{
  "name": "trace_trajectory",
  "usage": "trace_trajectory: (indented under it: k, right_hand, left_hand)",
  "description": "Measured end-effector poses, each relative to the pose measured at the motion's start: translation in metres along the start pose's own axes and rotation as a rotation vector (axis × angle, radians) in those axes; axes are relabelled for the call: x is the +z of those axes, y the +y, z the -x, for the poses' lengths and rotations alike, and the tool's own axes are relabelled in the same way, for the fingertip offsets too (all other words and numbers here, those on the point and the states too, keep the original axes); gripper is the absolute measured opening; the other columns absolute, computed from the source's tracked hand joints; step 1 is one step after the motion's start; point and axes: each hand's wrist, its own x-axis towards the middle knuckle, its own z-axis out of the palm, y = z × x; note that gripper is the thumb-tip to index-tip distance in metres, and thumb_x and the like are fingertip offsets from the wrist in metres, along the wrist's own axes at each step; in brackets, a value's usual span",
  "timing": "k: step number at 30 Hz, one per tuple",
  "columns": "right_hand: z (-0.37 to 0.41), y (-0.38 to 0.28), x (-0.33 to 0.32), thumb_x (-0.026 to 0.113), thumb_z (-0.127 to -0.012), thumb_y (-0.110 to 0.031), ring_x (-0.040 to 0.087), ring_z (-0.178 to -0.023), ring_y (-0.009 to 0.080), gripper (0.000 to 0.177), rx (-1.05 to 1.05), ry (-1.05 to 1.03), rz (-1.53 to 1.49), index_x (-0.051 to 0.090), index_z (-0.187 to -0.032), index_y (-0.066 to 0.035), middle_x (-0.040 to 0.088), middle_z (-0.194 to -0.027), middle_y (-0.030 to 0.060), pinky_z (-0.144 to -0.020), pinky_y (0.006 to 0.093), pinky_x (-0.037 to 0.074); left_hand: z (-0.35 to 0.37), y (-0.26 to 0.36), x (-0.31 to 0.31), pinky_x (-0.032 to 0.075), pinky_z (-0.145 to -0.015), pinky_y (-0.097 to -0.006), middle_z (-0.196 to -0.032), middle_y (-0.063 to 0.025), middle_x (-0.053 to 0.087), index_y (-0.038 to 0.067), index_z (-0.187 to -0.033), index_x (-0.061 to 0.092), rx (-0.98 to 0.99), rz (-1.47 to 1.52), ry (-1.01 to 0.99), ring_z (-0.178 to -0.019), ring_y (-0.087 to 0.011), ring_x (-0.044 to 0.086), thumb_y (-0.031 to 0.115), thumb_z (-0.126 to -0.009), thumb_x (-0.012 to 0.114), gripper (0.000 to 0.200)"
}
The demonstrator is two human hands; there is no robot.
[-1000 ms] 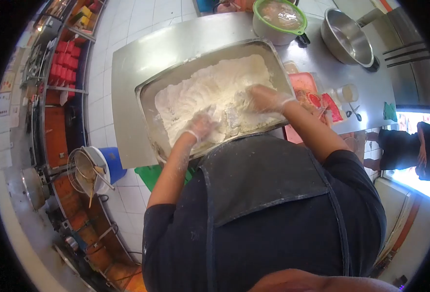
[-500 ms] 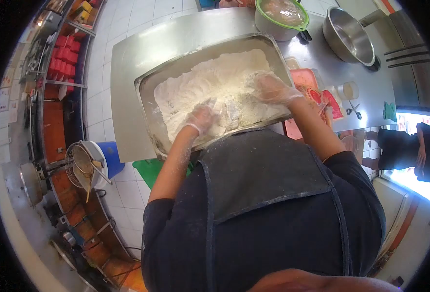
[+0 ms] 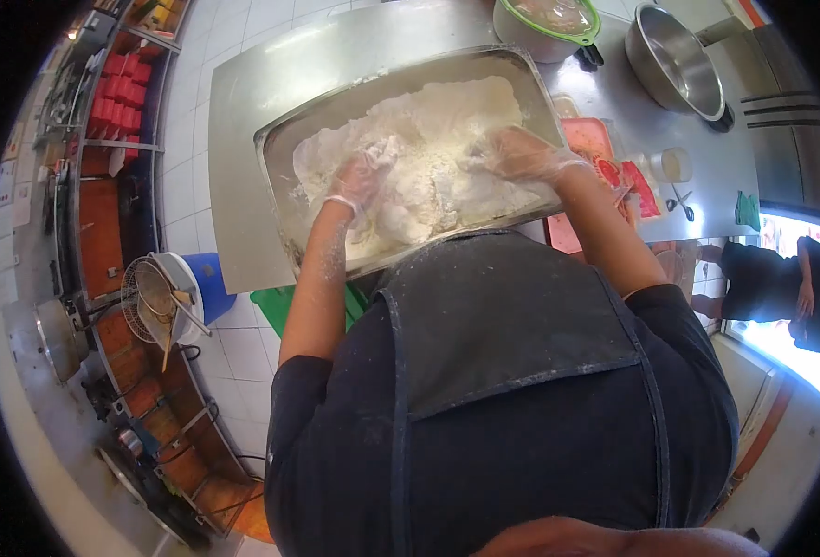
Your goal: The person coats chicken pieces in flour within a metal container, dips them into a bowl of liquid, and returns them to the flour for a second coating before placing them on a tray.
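A large metal tray (image 3: 291,160) of white flour (image 3: 447,111) lies on the steel table. My left hand (image 3: 360,180), in a clear glove, is at the flour's left part, its fingertips against a flour-coated lump. My right hand (image 3: 514,156), gloved too, reaches into the flour on the right with its fingers curled and partly coated. Whether it holds anything is hidden by flour. Between my hands, floury pieces (image 3: 428,200) lie near the tray's front side.
Beyond the tray stand a green-rimmed pot (image 3: 540,42) and a steel bowl (image 3: 677,65). To the right are a pink tray (image 3: 588,139), scissors (image 3: 681,204) and a small cup (image 3: 674,165). A blue bucket (image 3: 213,292) holds strainers. Another person (image 3: 772,283) stands at far right.
My left hand has moved up and left, away from the tray's front side, and its fingers have come to a floury lump. My right hand has shifted only slightly.
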Motion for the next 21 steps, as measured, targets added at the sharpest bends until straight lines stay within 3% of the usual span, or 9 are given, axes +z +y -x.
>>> trace_trajectory:
  k: [2,4,7,10,14,16,20,21]
  right_hand:
    - [-0.021,0.023,0.018,0.061,-0.091,-0.044,0.063,-0.101,0.0383,0.049,-0.127,0.106,-0.003,0.065,-0.112,0.000,0.067,-0.105,0.0248,-0.091,0.0430,0.047]
    - [-0.049,0.061,0.054,0.058,-0.093,-0.044,0.063,-0.103,0.0392,0.051,-0.352,0.182,0.038,0.061,-0.120,-0.001,0.066,-0.107,0.0254,-0.094,0.0431,0.046]
    - [-0.056,0.058,0.076,0.052,-0.096,-0.043,0.061,-0.108,0.0393,0.053,-0.311,-0.052,0.235,0.054,-0.127,-0.001,0.064,-0.111,0.0279,-0.098,0.0428,0.044]
    - [-0.040,0.005,0.057,0.049,-0.097,-0.042,0.060,-0.110,0.0388,0.051,0.059,-0.265,0.136,0.056,-0.124,0.000,0.063,-0.112,0.0300,-0.098,0.0436,0.044]
    - [-0.041,0.044,0.087,0.057,-0.088,-0.025,0.063,-0.090,0.0421,0.033,-0.126,-0.261,0.226,0.060,-0.110,0.000,0.065,-0.097,0.0268,-0.082,0.0480,0.047]
    - [-0.051,0.072,0.096,0.057,-0.087,-0.025,0.063,-0.089,0.0421,0.034,-0.187,-0.271,0.194,0.060,-0.111,-0.001,0.065,-0.095,0.0266,-0.081,0.0489,0.047]
    - [-0.027,0.018,0.052,0.052,-0.096,-0.032,0.055,-0.119,0.0381,0.048,-0.244,-0.125,0.203,0.050,-0.136,-0.007,0.053,-0.130,0.0304,-0.104,0.0436,0.040]
    - [-0.045,0.033,0.068,0.046,-0.100,-0.036,0.047,-0.129,0.0362,0.049,-0.190,-0.095,0.213,0.045,-0.142,-0.010,0.047,-0.138,0.0293,-0.109,0.0425,0.036]
  left_hand:
    - [0.000,0.000,0.007,0.046,-0.104,-0.0363,-0.137,-0.0146,0.056,0.007,-0.125,0.060,-0.108,0.230,-0.009,-0.123,-0.0282,0.056,0.022,-0.098,0.049,0.034]
    - [-0.004,0.042,-0.011,0.045,-0.106,-0.0370,-0.139,-0.0172,0.053,0.003,-0.131,0.054,-0.085,0.330,-0.050,-0.124,-0.0314,0.054,0.014,-0.099,0.044,0.036]
    - [0.008,0.088,-0.029,0.047,-0.100,-0.0388,-0.130,-0.0220,0.057,0.002,-0.127,0.056,-0.083,0.045,-0.392,-0.117,-0.0331,0.058,0.028,-0.098,0.049,0.040]
    - [-0.001,0.105,-0.044,0.049,-0.095,-0.0421,-0.121,-0.0248,0.061,0.001,-0.123,0.059,-0.320,0.054,-0.727,-0.111,-0.0357,0.061,0.042,-0.096,0.053,0.050]
    - [0.015,0.077,-0.011,0.048,-0.091,-0.0449,-0.114,-0.0236,0.065,0.000,-0.116,0.062,-0.176,0.055,-0.591,-0.104,-0.0366,0.063,0.044,-0.095,0.054,0.049]
    - [0.011,0.068,-0.005,0.048,-0.091,-0.0456,-0.112,-0.0232,0.066,-0.001,-0.114,0.063,-0.129,0.086,-0.587,-0.104,-0.0368,0.063,0.044,-0.095,0.054,0.050]
    - [-0.008,0.053,-0.002,0.049,-0.089,-0.0444,-0.109,-0.0229,0.066,0.000,-0.109,0.066,-0.128,0.154,-0.552,-0.101,-0.0336,0.063,0.035,-0.098,0.047,0.041]
    - [-0.007,0.048,0.013,0.050,-0.086,-0.0442,-0.107,-0.0234,0.066,0.000,-0.111,0.064,-0.033,0.129,-0.276,-0.099,-0.0335,0.064,0.034,-0.097,0.047,0.040]
